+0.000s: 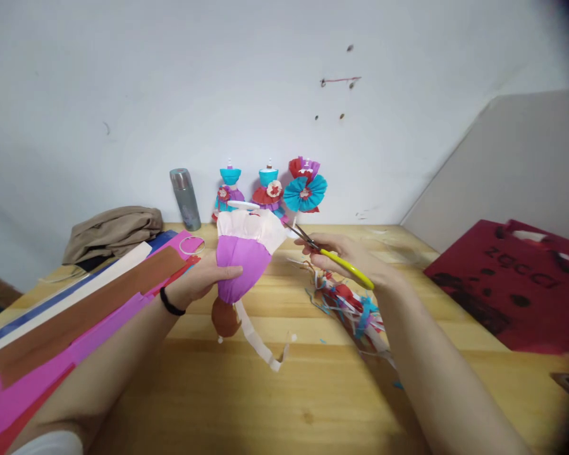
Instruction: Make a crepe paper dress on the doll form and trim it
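Note:
My left hand (200, 279) is closed around a crepe-paper dress piece (243, 265), purple with a cream band along its upper edge. A white disc (243, 205) shows just above that band. Below the hand hang a brown paper bulb (225, 318) and a loose cream strip (256, 338). My right hand (341, 251) grips scissors (348, 268) with yellow handles. Their dark blades point left, with the tips near the right end of the cream band; whether they touch the paper I cannot tell.
Several crepe sheets (90, 309) lie at left beside a brown cloth (114, 234). A grey flask (186, 199) and three crepe-paper figures (269, 180) stand along the wall. Paper scraps (351, 303) lie under my right arm. A red bag (512, 284) is at right.

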`<state>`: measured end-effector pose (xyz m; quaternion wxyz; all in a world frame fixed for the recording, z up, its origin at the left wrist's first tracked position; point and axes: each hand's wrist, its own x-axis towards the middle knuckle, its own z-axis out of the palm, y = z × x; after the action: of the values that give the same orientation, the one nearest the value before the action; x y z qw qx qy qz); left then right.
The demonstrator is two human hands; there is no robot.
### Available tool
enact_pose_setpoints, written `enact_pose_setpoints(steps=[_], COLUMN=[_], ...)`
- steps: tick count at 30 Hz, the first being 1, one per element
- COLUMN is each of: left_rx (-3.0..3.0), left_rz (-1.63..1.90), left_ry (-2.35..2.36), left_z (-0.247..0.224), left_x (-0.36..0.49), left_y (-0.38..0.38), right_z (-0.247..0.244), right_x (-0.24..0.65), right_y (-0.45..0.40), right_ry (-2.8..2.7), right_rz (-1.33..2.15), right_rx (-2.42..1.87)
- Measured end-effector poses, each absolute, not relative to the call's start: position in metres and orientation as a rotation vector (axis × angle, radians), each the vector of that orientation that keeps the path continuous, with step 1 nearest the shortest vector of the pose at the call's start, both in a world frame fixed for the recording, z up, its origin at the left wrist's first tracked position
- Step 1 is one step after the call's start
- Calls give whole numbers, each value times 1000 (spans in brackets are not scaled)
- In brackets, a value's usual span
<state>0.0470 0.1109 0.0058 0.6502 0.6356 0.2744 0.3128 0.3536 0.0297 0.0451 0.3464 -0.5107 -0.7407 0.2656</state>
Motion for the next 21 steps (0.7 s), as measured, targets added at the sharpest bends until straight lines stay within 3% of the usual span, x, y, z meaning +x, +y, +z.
enact_pose_setpoints(steps=[21], left_rx=[1535], left_rz=[563], left_ry=[600], left_z=[1], left_x=[39], left_y=[125], right_z=[26], right_x=[347], right_y=[44], right_ry=[-2015], right_rz=[723], right_rx=[-1260])
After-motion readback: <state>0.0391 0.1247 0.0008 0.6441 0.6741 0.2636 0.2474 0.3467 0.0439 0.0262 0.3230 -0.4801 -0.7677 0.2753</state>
